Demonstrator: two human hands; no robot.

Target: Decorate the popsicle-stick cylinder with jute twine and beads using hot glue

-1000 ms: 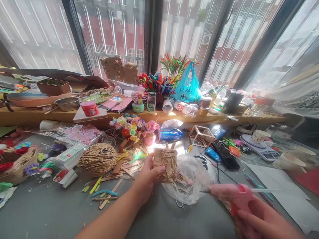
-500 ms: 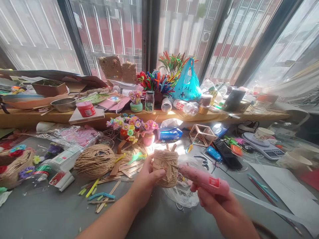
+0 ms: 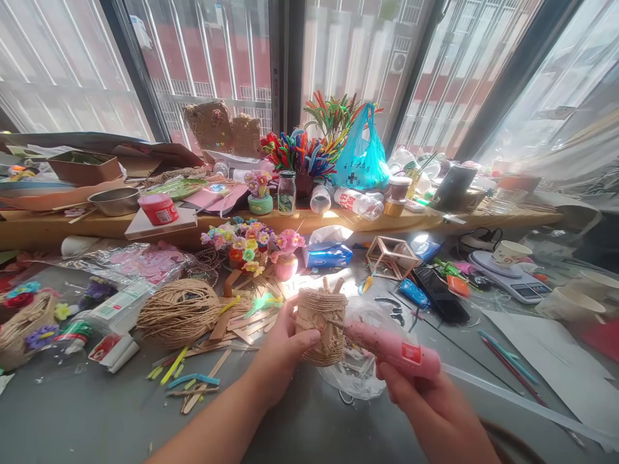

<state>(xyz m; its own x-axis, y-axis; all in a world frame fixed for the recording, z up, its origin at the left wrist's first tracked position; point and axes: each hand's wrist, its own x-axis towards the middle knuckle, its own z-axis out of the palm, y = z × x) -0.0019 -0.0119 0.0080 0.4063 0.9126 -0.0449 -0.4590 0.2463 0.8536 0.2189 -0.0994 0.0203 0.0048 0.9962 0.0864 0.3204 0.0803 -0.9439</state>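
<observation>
My left hand is closed around the left side of a small twine-wrapped pot with wooden pieces on its front and short sticks rising at the top. In my right hand is a pink hot glue gun, its nozzle at the pot's right side; whether it touches cannot be made out. A long clear glue stick trails from the gun's back end to the right. Beneath the pot lies a clear plastic bag.
A twine ball and wooden craft sticks lie left of the pot. Behind stand pipe-cleaner flowers, a blue tissue pack and a wooden frame. Rightward are a phone, a scale and paper. A cluttered ledge runs along the windows.
The view has shifted slightly, so the table's things sit a little further left. Both hands keep their grips, and the glue gun stays at the pot's right side with barely any movement.
</observation>
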